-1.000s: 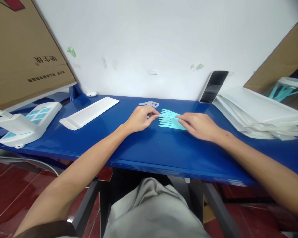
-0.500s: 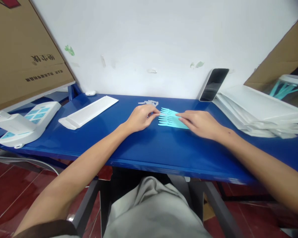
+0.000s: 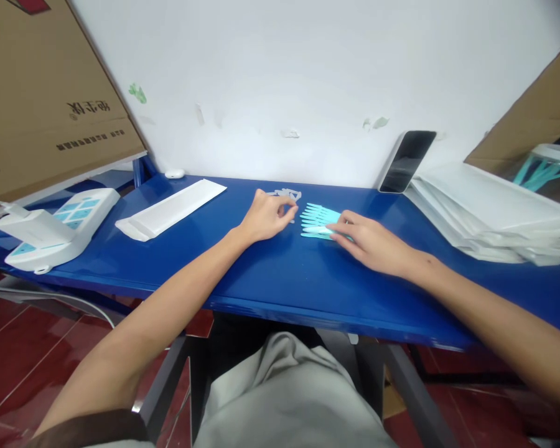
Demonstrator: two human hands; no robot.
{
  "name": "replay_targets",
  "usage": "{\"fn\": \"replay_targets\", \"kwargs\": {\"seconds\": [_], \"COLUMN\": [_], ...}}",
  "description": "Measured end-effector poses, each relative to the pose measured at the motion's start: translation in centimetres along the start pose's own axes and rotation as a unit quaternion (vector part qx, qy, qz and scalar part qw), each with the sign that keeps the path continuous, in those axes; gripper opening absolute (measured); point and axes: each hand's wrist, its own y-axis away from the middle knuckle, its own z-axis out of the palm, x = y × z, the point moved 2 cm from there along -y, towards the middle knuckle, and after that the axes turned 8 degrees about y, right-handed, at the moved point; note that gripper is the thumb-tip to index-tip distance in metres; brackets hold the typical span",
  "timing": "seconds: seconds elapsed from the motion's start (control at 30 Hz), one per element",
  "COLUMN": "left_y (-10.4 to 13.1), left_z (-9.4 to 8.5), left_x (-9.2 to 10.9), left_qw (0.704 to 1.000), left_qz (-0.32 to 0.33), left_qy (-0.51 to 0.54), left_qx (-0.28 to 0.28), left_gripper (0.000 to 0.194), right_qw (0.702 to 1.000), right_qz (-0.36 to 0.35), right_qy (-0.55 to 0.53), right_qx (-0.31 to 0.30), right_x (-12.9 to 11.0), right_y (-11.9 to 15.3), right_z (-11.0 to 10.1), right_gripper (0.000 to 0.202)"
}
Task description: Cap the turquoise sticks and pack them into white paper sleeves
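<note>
A row of slim teal sticks (image 3: 313,216) with narrow tips lies side by side on the blue table (image 3: 280,267). My right hand (image 3: 366,239) covers their right ends, thumb and index finger pinched at one of the nearer sticks, where a pale piece shows by the fingertips. Just left of the tips is my left hand (image 3: 270,214), its thumb and index finger bent together in a pinch. Something small and translucent seems to be at these fingertips, too small to make out. Behind this hand sits a little heap of translucent pieces (image 3: 287,194).
A long white tray-like piece (image 3: 170,210) and a white power strip (image 3: 70,218) with a plugged charger lie left. A phone (image 3: 407,162) leans on the wall. Right are stacked white envelopes (image 3: 504,211) and a clear tub (image 3: 553,165) with teal sticks. A carton (image 3: 51,93) stands left.
My left hand has drawn slightly away from the stick tips. My right hand's fingertips have shifted toward the near side of the row. The view has moved slightly.
</note>
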Motion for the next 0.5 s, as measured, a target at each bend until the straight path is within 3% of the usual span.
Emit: {"fn": "replay_targets", "kwargs": {"seconds": [0.1,0.17,0.33,0.5], "left_y": [0.1,0.3,0.5,0.5], "left_z": [-1.1,-1.4,-1.1,-0.6], "left_x": [-1.7,-2.3,-2.1,-2.0], "left_qw": [0.997,0.994,0.984,0.976], "left_qz": [-0.069,-0.09,-0.021,-0.02], "left_qy": [-0.042,-0.051,-0.068,-0.107], "left_qx": [0.004,-0.025,-0.162,-0.186], "left_gripper": [0.028,0.027,0.034,0.041], "right_qw": [0.999,0.998,0.999,0.995], "right_qz": [-0.037,-0.054,-0.001,0.062], "right_qy": [0.005,0.025,0.052,0.0], "right_qx": [-0.028,-0.027,-0.014,-0.073], "right_x": [-1.3,-1.8,-0.5,0.9], "right_y": [0.2,0.2,0.1,-0.3], "right_z": [0.1,0.2,0.0,0.0], "right_gripper": [0.048,0.047,0.044,0.04]}}
